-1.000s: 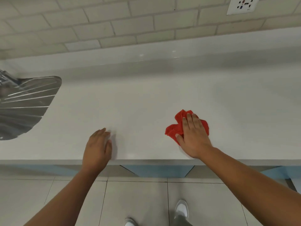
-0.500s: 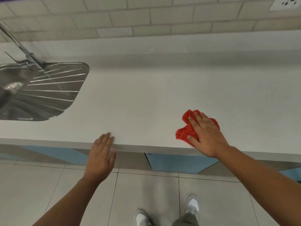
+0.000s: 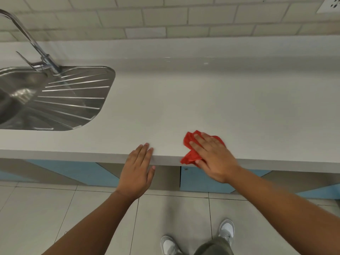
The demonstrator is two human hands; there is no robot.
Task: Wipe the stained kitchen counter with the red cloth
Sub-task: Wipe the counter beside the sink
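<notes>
The red cloth (image 3: 190,144) lies crumpled at the front edge of the pale grey kitchen counter (image 3: 202,100), one corner hanging over the lip. My right hand (image 3: 214,157) presses flat on top of it, fingers spread, covering most of it. My left hand (image 3: 138,168) is open, its fingertips resting on the counter's front edge to the left of the cloth, holding nothing. I can make out no clear stain on the surface from here.
A steel sink with a ribbed drainer (image 3: 73,96) and a tap (image 3: 36,50) sits at the left. Tiled wall and a low upstand run along the back, with a wall socket (image 3: 331,5) top right. Blue cabinet fronts (image 3: 200,179) and floor tiles lie below.
My right hand has slid the cloth leftward and back to the counter's front edge. My left hand has drawn back from the surface to the edge. The view has shifted, showing more of the sink.
</notes>
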